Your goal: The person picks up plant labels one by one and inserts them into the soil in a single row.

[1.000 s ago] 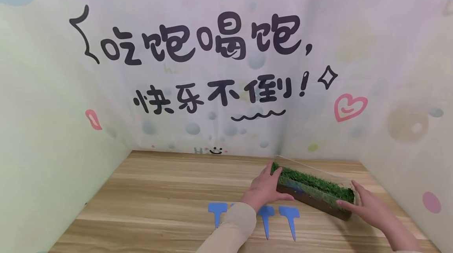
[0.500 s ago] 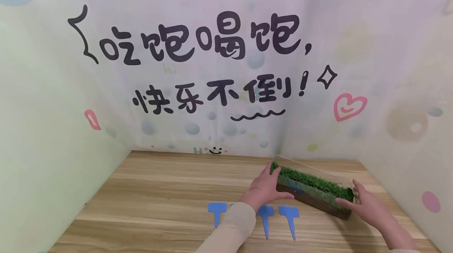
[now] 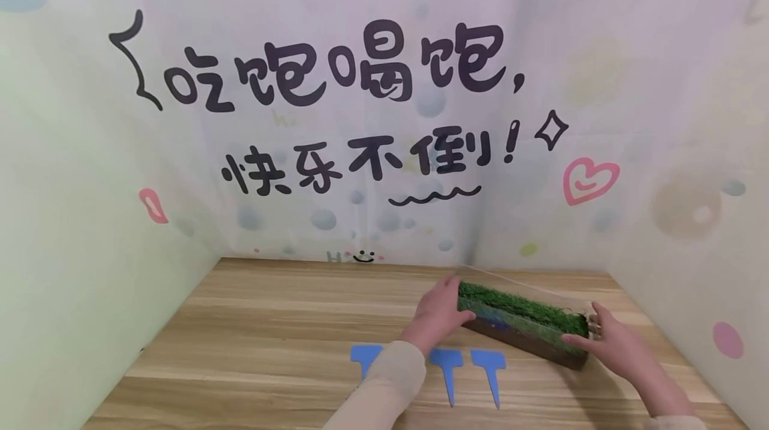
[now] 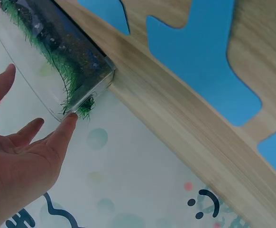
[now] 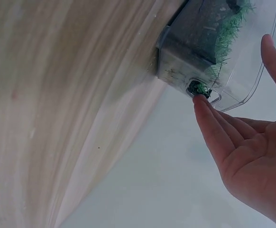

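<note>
A long clear planter box point(image 3: 517, 333) of green artificial grass point(image 3: 529, 306) over a dark brown layer stands slantwise at the table's right rear. At its left end is my left hand point(image 3: 437, 310), thumb towards the front wall. The left wrist view shows that hand point(image 4: 24, 166) with fairly straight fingers, one fingertip at the box's end. My right hand point(image 3: 621, 346) is at the other end, thumb over the front corner. Its extended fingertips meet the end wall beside a small opening in the right wrist view, the thumb spread apart from them point(image 5: 252, 156).
Several blue T-shaped plant labels point(image 3: 489, 360) lie in front of the box, one partly under my left sleeve point(image 3: 390, 376). The wood-grain table point(image 3: 270, 323) ends at a printed fabric backdrop point(image 3: 360, 216), with pale side walls left and right.
The planter box has shifted slightly left. My left hand has slid left, from over the box's corner to its end, and my right hand has moved a little left with the box.
</note>
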The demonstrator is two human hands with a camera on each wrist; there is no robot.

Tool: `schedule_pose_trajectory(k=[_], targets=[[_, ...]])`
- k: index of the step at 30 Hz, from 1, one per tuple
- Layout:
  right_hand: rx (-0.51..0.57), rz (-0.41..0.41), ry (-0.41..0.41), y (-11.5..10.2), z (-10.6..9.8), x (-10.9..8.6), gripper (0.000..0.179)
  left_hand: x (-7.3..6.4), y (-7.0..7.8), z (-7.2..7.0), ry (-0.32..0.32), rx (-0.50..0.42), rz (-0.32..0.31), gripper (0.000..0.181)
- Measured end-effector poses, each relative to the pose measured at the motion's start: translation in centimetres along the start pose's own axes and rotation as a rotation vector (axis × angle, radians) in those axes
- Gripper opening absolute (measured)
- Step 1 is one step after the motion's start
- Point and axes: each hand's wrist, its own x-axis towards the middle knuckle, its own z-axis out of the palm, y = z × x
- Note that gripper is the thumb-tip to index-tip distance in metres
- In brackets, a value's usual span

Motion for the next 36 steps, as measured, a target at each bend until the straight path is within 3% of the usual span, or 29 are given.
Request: schedule_pose_trajectory(k=[7, 17, 36], targets=[[-0.028, 0.012, -0.009, -1.1, 0.0, 0.5, 0.115, 0.0, -0.8, -1.2, 0.038, -0.028, -0.053, 0.063], [-0.031, -0.042, 0.022, -2.9, 0.7, 1.1, 0.108, -0.2, -2.8, -2.6, 0.079, -0.052, -0.08, 0.058], [0.03, -0.099, 0.018, -6.5, 2.2, 2.9, 0.107, -1.1, -6.9, -5.3, 0.063, -0.092, -0.139, 0.054]])
